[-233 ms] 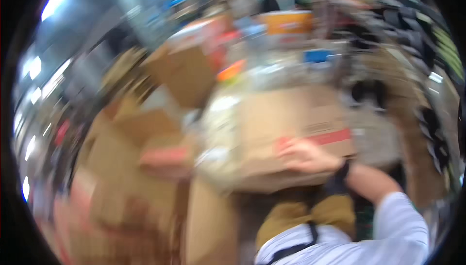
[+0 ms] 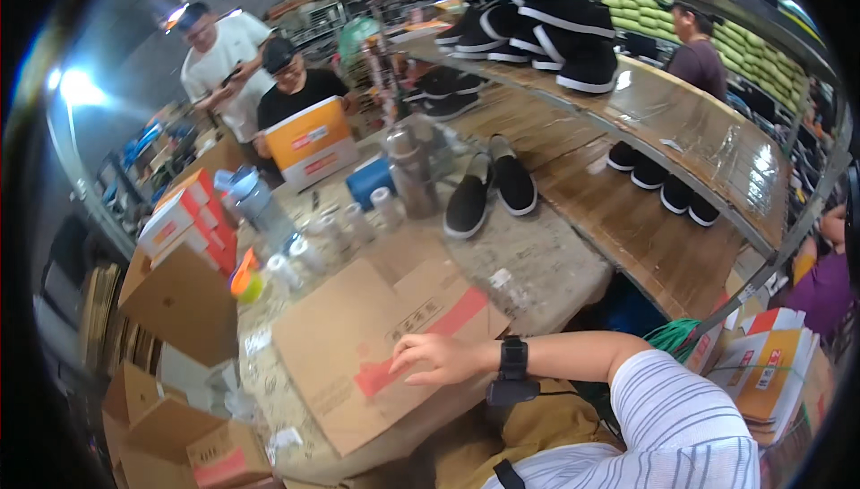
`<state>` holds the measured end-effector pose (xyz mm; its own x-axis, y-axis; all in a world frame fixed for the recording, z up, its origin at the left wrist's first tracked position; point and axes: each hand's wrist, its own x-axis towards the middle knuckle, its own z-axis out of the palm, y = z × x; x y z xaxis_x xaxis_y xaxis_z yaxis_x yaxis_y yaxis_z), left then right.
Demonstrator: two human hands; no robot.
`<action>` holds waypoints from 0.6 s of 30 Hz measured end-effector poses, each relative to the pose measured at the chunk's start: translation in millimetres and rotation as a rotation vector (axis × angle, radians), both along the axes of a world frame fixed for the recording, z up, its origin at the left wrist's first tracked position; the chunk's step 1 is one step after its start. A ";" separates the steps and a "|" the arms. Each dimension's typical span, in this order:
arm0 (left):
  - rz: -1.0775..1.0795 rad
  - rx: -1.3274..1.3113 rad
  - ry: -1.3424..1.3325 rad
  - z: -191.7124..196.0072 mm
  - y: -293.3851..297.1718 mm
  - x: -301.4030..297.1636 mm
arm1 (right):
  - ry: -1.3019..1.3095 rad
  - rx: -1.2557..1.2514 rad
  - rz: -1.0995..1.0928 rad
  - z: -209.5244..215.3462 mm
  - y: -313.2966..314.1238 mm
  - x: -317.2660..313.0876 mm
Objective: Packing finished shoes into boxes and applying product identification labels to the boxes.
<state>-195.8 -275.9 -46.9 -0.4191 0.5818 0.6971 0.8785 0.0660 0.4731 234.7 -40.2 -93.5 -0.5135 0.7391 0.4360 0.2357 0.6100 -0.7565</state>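
My right hand (image 2: 436, 357) lies palm down on a flattened brown cardboard sheet (image 2: 349, 346) with a red stripe, fingers slightly spread and holding nothing. A black watch (image 2: 512, 359) is on that wrist, and the striped sleeve comes in from the lower right. The sheet lies on a speckled stone table (image 2: 546, 265) and overhangs its near edge. My left hand is out of sight.
A pair of black slip-on shoes (image 2: 491, 189), a metal flask (image 2: 412, 175) and plastic bottles (image 2: 260, 202) stand further back. Open cardboard boxes (image 2: 184, 305) crowd the left. A person across holds an orange box (image 2: 309, 140). Wooden shelves (image 2: 663, 220) hold more shoes at right.
The view has swung and sharpened from a heavy blur. My right hand stays on the cardboard sheet, now nearer its red stripe.
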 end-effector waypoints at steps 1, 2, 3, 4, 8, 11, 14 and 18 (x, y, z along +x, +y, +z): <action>-0.171 -0.081 0.033 -12.4 40.4 16.3 | -0.046 0.011 -0.101 -1.4 -1.8 19.8; -0.347 -0.170 0.057 -20.8 80.9 34.3 | -0.043 0.012 -0.127 -5.8 -4.4 35.6; -0.509 -0.290 0.047 -28.3 113.0 51.8 | -0.076 0.057 -0.329 -14.2 -7.2 50.5; -0.656 -0.413 0.044 -35.2 148.5 65.9 | -0.102 0.100 -0.520 -20.7 -8.1 55.0; -0.664 -0.637 -0.485 -73.3 193.6 119.6 | -0.195 0.053 -0.944 -54.0 -28.3 83.5; -0.609 -0.724 -0.678 -71.1 201.8 125.0 | -0.395 -0.338 -0.799 -55.6 -46.1 59.9; -0.601 -0.707 -0.745 -66.2 203.7 109.2 | -0.413 -0.130 -0.749 -70.9 -41.8 63.3; -0.635 -0.516 -0.578 -46.8 196.5 105.8 | -0.375 -0.072 -0.785 -61.7 -30.9 69.3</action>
